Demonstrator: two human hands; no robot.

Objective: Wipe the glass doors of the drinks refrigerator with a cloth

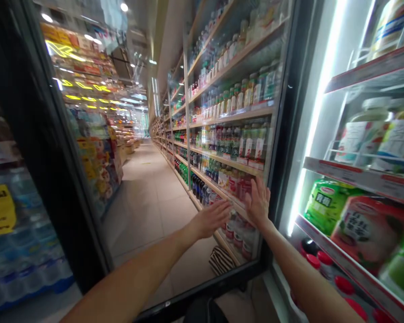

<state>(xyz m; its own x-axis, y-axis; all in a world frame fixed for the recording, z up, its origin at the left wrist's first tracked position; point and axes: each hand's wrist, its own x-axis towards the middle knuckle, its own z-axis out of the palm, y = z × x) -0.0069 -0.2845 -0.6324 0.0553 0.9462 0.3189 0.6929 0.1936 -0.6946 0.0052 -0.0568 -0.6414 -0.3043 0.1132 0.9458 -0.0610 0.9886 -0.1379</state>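
A black-framed glass door (218, 285) stands open in front of me. My left hand (213, 219) reaches across toward the glass, fingers stretched out and holding nothing. Beside it, my right hand (258, 204) is raised with its fingers up and apart, also holding nothing, close to the upright part of the frame. Whether either palm touches the glass I cannot tell. Rows of bottles on wooden shelves (235, 112) show through or in the glass behind both hands.
Lit cooler shelves at right hold bottles (365, 128), a green pack (326, 202), a red pack (370, 229) and red-capped bottles (345, 285). An aisle floor (141, 188) appears in the glass. Packed water bottles (23, 255) stand at left beside a yellow sign (0, 210).
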